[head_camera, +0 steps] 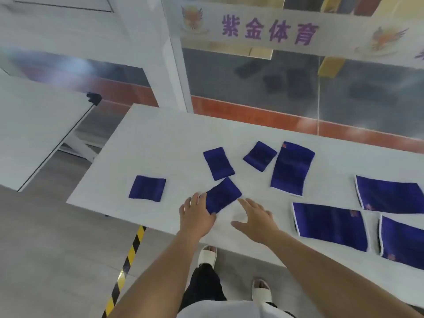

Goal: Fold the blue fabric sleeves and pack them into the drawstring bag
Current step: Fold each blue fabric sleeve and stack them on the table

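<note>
Several blue fabric sleeves lie on a white table (160, 138). A small folded sleeve (226, 193) sits near the front edge, and my left hand (197, 212) grips its near left corner with thumb and fingers. My right hand (254, 214) hovers just right of it, fingers spread, holding nothing. Other folded sleeves lie at the left (147, 188), behind the held one (218, 162) and further back (260, 156). Unfolded, longer sleeves lie at the middle (291, 168) and at the right (330, 226), (390, 193), (402, 242). No drawstring bag is in view.
Another white table (29, 131) stands to the left across a gap. A glass wall with a printed banner (270, 31) runs behind the table. Yellow-black tape (128, 258) marks the grey floor, and my sandalled feet (207, 255) stand at the table's front edge.
</note>
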Demonstrator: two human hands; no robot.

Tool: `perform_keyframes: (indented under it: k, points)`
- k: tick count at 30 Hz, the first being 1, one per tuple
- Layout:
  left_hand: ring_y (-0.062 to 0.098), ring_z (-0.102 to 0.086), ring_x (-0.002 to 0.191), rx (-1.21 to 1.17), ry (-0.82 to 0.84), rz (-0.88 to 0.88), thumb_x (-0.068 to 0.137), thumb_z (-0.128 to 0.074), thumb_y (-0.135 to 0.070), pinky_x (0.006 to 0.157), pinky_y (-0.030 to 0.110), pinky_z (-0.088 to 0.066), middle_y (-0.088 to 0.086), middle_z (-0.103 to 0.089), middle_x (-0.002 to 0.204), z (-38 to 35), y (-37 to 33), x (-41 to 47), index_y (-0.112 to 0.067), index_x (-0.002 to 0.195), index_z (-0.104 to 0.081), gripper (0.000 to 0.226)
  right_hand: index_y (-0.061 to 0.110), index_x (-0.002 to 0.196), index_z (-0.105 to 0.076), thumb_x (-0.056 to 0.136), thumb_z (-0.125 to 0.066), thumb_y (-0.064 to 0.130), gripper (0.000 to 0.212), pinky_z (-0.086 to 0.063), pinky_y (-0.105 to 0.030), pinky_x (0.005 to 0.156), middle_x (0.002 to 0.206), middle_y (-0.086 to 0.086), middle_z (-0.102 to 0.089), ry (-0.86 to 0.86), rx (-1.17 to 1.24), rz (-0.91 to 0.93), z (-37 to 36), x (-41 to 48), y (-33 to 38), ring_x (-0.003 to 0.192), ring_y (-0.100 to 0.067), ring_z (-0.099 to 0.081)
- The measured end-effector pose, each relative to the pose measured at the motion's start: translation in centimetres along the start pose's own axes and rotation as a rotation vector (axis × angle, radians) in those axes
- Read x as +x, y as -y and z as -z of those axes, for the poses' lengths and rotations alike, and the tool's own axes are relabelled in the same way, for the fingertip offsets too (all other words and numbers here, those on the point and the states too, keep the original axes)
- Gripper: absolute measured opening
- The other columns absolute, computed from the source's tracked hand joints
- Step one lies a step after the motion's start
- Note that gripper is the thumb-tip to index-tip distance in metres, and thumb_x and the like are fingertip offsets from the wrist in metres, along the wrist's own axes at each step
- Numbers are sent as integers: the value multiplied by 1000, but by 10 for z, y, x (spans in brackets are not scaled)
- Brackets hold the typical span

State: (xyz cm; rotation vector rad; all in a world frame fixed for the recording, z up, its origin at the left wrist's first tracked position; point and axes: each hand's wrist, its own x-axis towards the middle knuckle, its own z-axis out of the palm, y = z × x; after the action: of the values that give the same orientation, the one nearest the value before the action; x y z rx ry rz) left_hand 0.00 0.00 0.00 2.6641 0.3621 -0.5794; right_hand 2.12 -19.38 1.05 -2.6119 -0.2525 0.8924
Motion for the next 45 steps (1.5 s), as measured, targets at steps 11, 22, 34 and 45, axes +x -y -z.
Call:
perform_keyframes:
  k: [11, 22, 34, 45]
  points:
    - [25, -50, 118, 29, -45, -184, 91, -64, -45, 99, 35, -39, 4, -52, 130, 5, -2, 75, -20, 136, -47, 55, 16, 136, -49, 93, -60, 36, 49, -34, -46, 107, 137, -9, -50, -224, 151, -432, 2, 76, 56, 129, -32, -43]
    - [23, -56, 109, -145, 98, -208, 87, -69, -17, 90, 34, -45, 3, -59, 121, 17, -4, 86, -19, 120, -50, 39, 20, 120, -48, 89, -63, 4, 38, -60, -41, 77, 103, -10, -65, -246, 632, -569, 14, 83, 55, 91, -26, -65]
    - [16, -73, 100, -783, 593, -398, 90, -71, -8, 94, 34, -52, 4, -78, 106, 91, -48, 80, -7, 112, -74, 23, 15, 102, -74, 88, -70, 2, 19, -61, -29, 69, 108, -6, -72, -397, 937, -238, 117, -11, 38, 95, -17, -69]
    - [25, -74, 99, -966, 559, -488, 93, -67, -9, 79, 37, -63, 7, -77, 107, 118, -124, 15, -14, 124, -65, 32, 18, 126, -62, 87, -71, 3, 43, -59, -43, 84, 111, -12, -75, -590, 1586, -160, 110, -103, 14, 101, -27, -73]
